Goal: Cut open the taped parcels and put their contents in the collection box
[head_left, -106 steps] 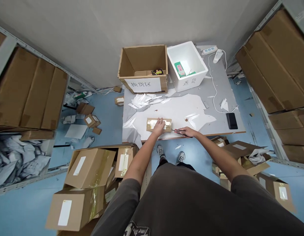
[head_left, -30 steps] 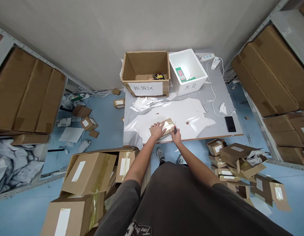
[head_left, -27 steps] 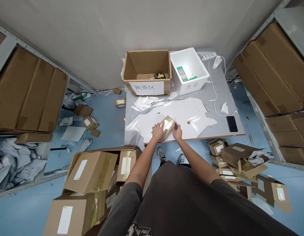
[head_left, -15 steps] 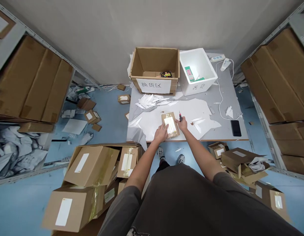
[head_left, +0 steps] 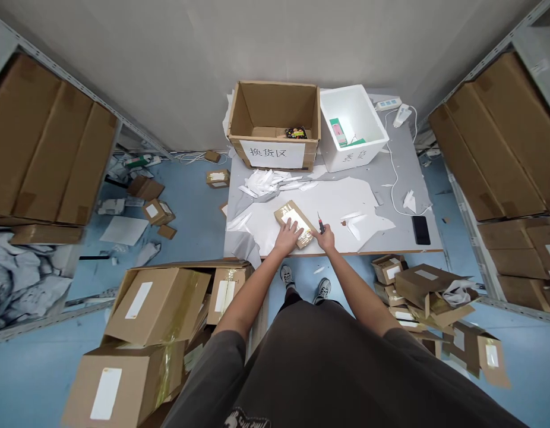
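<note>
A small flat cardboard box (head_left: 285,210) with clear tape and a white label lies slanted on the table near its front edge. My left hand (head_left: 288,236) rests on its left part with fingers spread, pressing on the label. At the box's right end is my right hand (head_left: 325,239), thumb against the edge. That hand is closed around a slim pointed tool (head_left: 321,226) with a red-and-black handle, its tip pointing away from me. Whether it is a knife or a screwdriver is too small to tell.
On the table (head_left: 402,178) stand an open carton (head_left: 304,156) and a white foam box (head_left: 368,156). Crumpled paper (head_left: 268,183), white scraps (head_left: 355,224), a power strip (head_left: 388,104) and a phone (head_left: 420,230) lie around. Cartons (head_left: 157,306) are piled at my left, others (head_left: 429,279) at my right.
The small box has turned counterclockwise and shifted left, its far end swinging left. My left hand's fingers are more spread on it; my right hand keeps the tool.
</note>
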Action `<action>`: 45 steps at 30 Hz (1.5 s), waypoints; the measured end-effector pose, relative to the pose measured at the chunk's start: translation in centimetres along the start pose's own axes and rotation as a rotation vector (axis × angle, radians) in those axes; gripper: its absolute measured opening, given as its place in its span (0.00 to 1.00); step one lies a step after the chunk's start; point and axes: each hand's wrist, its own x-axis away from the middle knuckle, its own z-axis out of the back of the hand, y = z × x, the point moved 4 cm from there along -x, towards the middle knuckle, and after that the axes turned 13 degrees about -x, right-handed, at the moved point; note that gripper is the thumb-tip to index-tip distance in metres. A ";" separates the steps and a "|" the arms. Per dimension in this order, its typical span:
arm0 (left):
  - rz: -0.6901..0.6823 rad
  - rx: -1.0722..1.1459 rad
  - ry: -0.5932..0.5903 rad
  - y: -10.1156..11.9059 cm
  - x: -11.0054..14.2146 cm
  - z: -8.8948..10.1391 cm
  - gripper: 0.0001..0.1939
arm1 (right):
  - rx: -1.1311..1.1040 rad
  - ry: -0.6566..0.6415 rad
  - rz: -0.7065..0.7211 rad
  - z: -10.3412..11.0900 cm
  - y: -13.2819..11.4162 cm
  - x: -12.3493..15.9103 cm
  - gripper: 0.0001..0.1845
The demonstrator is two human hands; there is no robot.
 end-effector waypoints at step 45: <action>0.196 0.032 -0.084 -1.1 -3.5 0.4 0.52 | 0.013 -0.702 -0.121 2.9 -1.4 -1.1 0.21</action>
